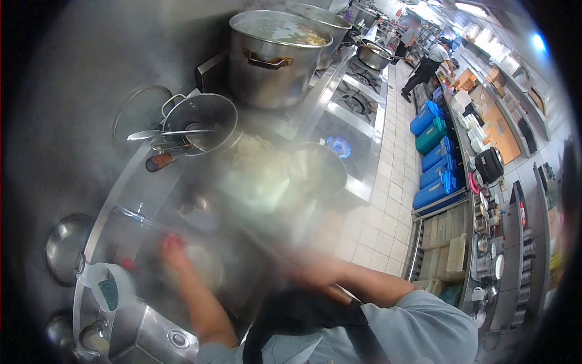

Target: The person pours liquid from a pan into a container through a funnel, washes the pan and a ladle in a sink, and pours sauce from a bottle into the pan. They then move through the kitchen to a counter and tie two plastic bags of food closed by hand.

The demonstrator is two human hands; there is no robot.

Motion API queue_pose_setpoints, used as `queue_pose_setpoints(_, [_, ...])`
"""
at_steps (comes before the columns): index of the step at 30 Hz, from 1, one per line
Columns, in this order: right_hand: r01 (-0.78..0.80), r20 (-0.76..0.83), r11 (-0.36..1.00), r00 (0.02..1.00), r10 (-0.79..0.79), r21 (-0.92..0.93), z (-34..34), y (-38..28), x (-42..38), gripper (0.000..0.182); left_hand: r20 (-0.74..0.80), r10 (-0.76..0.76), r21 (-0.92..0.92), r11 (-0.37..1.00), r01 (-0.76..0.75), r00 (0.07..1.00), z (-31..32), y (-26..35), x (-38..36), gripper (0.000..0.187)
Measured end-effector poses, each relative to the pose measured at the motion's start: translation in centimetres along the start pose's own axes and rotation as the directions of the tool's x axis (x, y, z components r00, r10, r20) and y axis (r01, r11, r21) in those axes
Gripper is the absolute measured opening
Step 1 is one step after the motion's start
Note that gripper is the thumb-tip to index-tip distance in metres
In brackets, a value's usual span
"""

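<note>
Steam veils the middle of the view. My left hand (174, 252) is closed at the end of a metal spout (136, 216), with something red at its fingers. What it grips I cannot make out. Beneath it, a pale round shape (203, 267) shows through the haze. My right hand (310, 267) is smeared by motion, and a brown wooden handle (338, 295) juts out from under it towards my body. Ahead of both hands, a steaming pan (321, 170) overlaps a pale, cloudy mass (257, 173).
A large stockpot (273, 67) of liquid stands at the back. A strainer pot (203, 124) with a ladle (163, 134) across it is at left. One burner (338, 147) has a blue flame. Blue bins (433, 191) line the right aisle; two people (431, 64) stand far off.
</note>
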State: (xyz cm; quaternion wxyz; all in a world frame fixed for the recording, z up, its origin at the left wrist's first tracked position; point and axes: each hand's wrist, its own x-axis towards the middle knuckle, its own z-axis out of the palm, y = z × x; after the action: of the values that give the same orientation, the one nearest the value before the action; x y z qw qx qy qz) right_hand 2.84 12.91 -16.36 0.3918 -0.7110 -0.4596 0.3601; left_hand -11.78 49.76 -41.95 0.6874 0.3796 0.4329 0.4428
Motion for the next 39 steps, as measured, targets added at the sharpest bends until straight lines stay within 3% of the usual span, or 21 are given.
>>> queue_pose_setpoints(2, [0.031,-0.015,0.994,0.999,-0.032,-0.1,-1.0,-0.8,-1.0,0.067,-0.101,0.267,0.414,0.887,-0.203,0.959,-4.5,-3.3,-1.4,0.028])
queue_pose_setpoints(4, [-0.113,0.011,0.992,0.994,0.113,0.056,-1.9,-2.0,-1.2,0.066,-0.273,0.246,0.523,0.849,-0.071,0.93,-9.5,-8.0,-3.9,0.036])
queue_pose_setpoints(5, [-0.254,0.057,0.945,0.967,0.248,0.207,-2.2,-2.2,-1.4,0.066,-0.229,0.27,0.711,0.703,-0.029,0.935,-13.7,-13.0,-5.5,0.037])
queue_pose_setpoints(6, [-0.167,0.026,0.972,0.986,0.165,0.167,-2.2,-2.0,-1.9,0.066,-0.179,0.282,0.858,0.514,0.009,0.943,-16.2,-16.0,-6.6,0.039])
queue_pose_setpoints(7, [-0.17,0.028,0.971,0.985,0.168,0.167,-2.2,-2.1,-2.0,0.066,-0.18,0.279,0.858,0.514,0.012,0.943,-16.2,-16.0,-7.7,0.039])
queue_pose_setpoints(8, [-0.26,0.05,0.941,0.966,0.255,0.219,-2.3,-2.6,-2.1,0.066,-0.267,-0.013,0.788,0.572,0.226,0.964,-15.9,-15.9,-10.0,0.039])
queue_pose_setpoints(10, [-0.349,0.081,0.899,0.937,0.34,0.266,-2.8,-4.0,-2.1,0.065,-0.333,-0.574,0.598,0.485,0.639,0.748,-15.5,-15.5,-13.6,0.041])
queue_pose_setpoints(13, [-0.414,0.104,0.891,0.91,0.402,0.183,-3.2,-4.9,-2.2,0.065,-0.18,-0.721,0.524,0.505,0.686,0.669,-14.2,-16.5,-12.6,0.041])
queue_pose_setpoints(15, [-0.153,0.027,0.932,0.988,0.153,0.329,-2.5,-1.9,-2.9,0.065,-0.053,-0.822,0.418,0.497,0.76,0.567,-15.2,-16.9,-12.7,0.04])
queue_pose_setpoints(16, [-0.131,-0.047,0.949,0.987,0.151,0.288,-1.9,-1.0,-2.9,0.066,0.003,-0.855,0.354,0.486,0.799,0.519,-16.3,-16.1,-12.9,0.04])
queue_pose_setpoints(17, [-0.219,0.014,0.894,0.973,0.232,0.391,-2.8,-2.6,-3.1,0.064,0.026,-0.839,0.282,0.527,0.801,0.543,-13.1,-13.2,-14.4,0.026])
queue_pose_setpoints(18, [-0.29,0.031,0.929,0.956,0.291,0.231,-3.3,-4.5,-2.6,0.063,0.056,-0.908,0.254,0.415,0.874,0.416,-15.3,-15.5,-12.8,0.024])
queue_pose_setpoints(20, [-0.404,-0.035,0.832,0.893,0.45,0.381,-2.8,-6.2,-2.0,0.061,0.156,-0.8,-0.046,0.58,0.813,0.579,-6.4,-5.6,-17.7,0.031])
queue_pose_setpoints(24, [-0.438,0.005,0.703,0.85,0.526,0.559,-2.6,-6.4,-2.2,0.061,0.13,-0.807,-0.316,0.517,0.795,0.577,-3.1,-3.0,-19.3,0.027])
queue_pose_setpoints(26, [-0.404,-0.006,0.698,0.863,0.505,0.591,-2.6,-6.1,-2.4,0.061,0.361,-0.779,-0.361,0.391,0.846,0.514,-3.5,-2.4,-19.1,0.026])
queue_pose_setpoints(27, [-0.402,0.004,0.698,0.868,0.497,0.593,-2.7,-5.9,-2.4,0.061,0.353,-0.775,-0.367,0.401,0.84,0.524,-3.5,-1.7,-18.8,0.026])
queue_pose_setpoints(29, [-0.41,-0.022,0.705,0.856,0.516,0.579,-2.8,-5.7,-2.7,0.06,0.426,-0.78,-0.552,0.178,0.815,0.458,-3.5,-0.3,-19.0,0.028])
queue_pose_setpoints(33, [-0.384,-0.004,0.709,0.878,0.479,0.592,-3.2,-5.9,-3.4,0.06,0.355,-0.778,-0.42,0.363,0.832,0.519,-3.4,1.5,-21.5,0.029])
queue_pose_setpoints(35, [-0.402,-0.009,0.719,0.87,0.493,0.566,-3.4,-5.8,-3.8,0.06,0.325,-0.676,-0.033,0.69,0.723,0.661,-1.5,5.0,-23.6,0.03])
queue_pose_setpoints(37, [-0.393,-0.013,0.807,0.896,0.444,0.441,-4.1,-6.2,-4.3,0.059,0.318,-0.648,0.092,0.747,0.658,0.692,-1.3,6.1,-23.8,0.034])
queue_pose_setpoints(39, [-0.158,-0.056,0.966,0.983,0.173,0.205,-4.5,-4.1,-5.0,0.062,0.231,-0.685,0.071,0.72,0.69,0.691,-2.0,7.1,-24.6,0.04])
